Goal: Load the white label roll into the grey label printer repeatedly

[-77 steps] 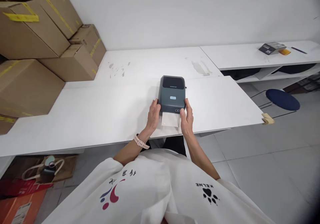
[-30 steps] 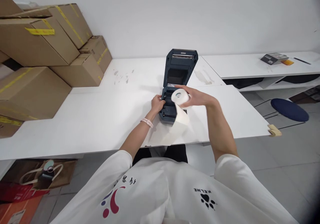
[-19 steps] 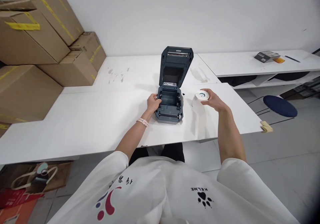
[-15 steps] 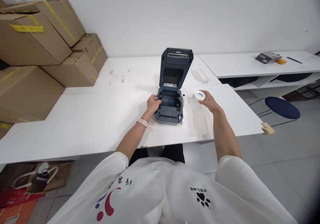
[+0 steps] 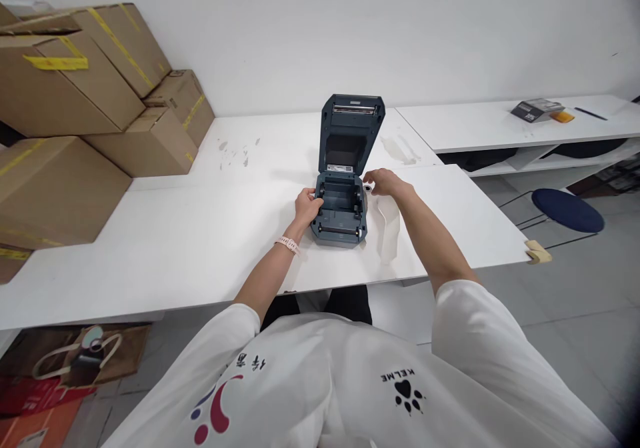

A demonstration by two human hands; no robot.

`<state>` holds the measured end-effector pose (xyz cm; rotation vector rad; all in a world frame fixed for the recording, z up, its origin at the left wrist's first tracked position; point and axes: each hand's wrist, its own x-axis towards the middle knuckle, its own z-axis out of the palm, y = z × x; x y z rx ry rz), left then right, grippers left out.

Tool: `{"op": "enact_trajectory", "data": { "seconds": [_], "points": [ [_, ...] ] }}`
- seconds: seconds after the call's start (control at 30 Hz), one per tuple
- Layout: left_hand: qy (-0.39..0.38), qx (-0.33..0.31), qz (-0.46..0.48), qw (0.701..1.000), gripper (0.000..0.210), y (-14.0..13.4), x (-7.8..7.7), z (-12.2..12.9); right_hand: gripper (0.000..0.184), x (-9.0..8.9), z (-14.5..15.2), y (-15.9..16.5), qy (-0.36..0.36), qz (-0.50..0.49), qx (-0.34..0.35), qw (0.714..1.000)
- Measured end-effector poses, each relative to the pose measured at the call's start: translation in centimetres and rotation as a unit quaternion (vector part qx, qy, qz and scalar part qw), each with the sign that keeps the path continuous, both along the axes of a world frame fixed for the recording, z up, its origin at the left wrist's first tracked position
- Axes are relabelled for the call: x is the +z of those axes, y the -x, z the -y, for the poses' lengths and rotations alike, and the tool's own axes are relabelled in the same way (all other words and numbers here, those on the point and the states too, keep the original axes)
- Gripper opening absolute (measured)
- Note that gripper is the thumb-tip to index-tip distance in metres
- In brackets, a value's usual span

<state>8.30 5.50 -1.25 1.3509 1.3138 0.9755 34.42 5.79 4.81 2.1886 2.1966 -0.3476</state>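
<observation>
A dark blue-grey label printer (image 5: 340, 225) stands on the white table, its lid (image 5: 353, 128) raised and its roll bay bare. My left hand (image 5: 306, 207) grips the printer's left wall, thumb over the inner edge and fingers outside. Beside the printer's right rear edge is my right hand (image 5: 384, 183), fingers bent and apart, with nothing visible in them; I cannot tell whether they touch the housing. A white paper strip (image 5: 390, 235) lies below the right wrist. The body of its roll is not clearly visible there.
Taped cardboard boxes (image 5: 65, 88) are stacked at the left on the table (image 5: 210, 235). A small dark box (image 5: 537, 110) lies on a shelf at the right, above a blue stool (image 5: 567, 209). Yellowish padding (image 5: 539, 252) covers the table's right corner.
My right hand has let go of the white paper roll and moved left to the printer's right side. My left hand has stayed on the printer's left wall.
</observation>
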Motion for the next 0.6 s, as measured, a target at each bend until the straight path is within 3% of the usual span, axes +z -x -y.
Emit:
{"op": "enact_trajectory", "data": {
  "seconds": [0.13, 0.23, 0.37, 0.47, 0.53, 0.6],
  "points": [
    [-0.006, 0.002, -0.007, 1.0, 0.035, 0.0, -0.1, 0.0, 0.03, -0.7, -0.4, 0.9, 0.011, -0.026, 0.014, 1.0],
    [-0.008, 0.0, -0.009, 1.0, 0.038, 0.0, -0.2, 0.0, 0.032, 0.0, 1.0, 0.1, 0.006, -0.055, 0.01, 0.998],
    [-0.002, -0.007, -0.011, 1.0, 0.039, 0.1, -0.1, 0.1, 0.036, 3.0, 4.3, -1.5, -0.042, -0.177, -0.016, 0.983],
    [-0.005, -0.011, -0.01, 1.0, 0.038, 0.1, 0.0, 0.2, 0.033, 5.8, 6.2, -0.8, -0.037, -0.282, 0.014, 0.959],
    [-0.008, -0.008, -0.009, 1.0, 0.036, 0.1, -0.1, 0.2, 0.032, 7.2, 6.5, 1.1, -0.011, -0.263, 0.059, 0.963],
    [-0.008, -0.007, -0.009, 1.0, 0.035, 0.1, -0.2, 0.1, 0.031, 7.6, 5.8, 3.8, 0.006, -0.179, 0.099, 0.979]
  ]
}}
